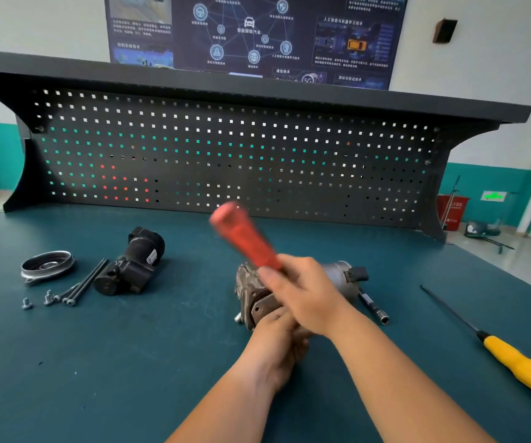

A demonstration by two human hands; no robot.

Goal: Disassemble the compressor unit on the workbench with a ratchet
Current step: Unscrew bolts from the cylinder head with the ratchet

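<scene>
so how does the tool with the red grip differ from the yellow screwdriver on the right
The red-grip tool is held in the right hand, tilted up above the grey metal compressor unit; the yellow-grip screwdriver lies flat on the dark teal bench top, untouched. The red tool is blurred, its working end hidden by the hand; the screwdriver is sharp, its thin dark shaft in full view. Both have bright, rounded grips.

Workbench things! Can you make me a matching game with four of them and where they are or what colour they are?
1. ratchet handle
2. screwdriver
3. round metal cover
4. long bolts

A. yellow handle, far right
B. red, gripped by the right hand
C. far left
D. lying beside the black housing

Pairs: 1-B, 2-A, 3-C, 4-D
</scene>
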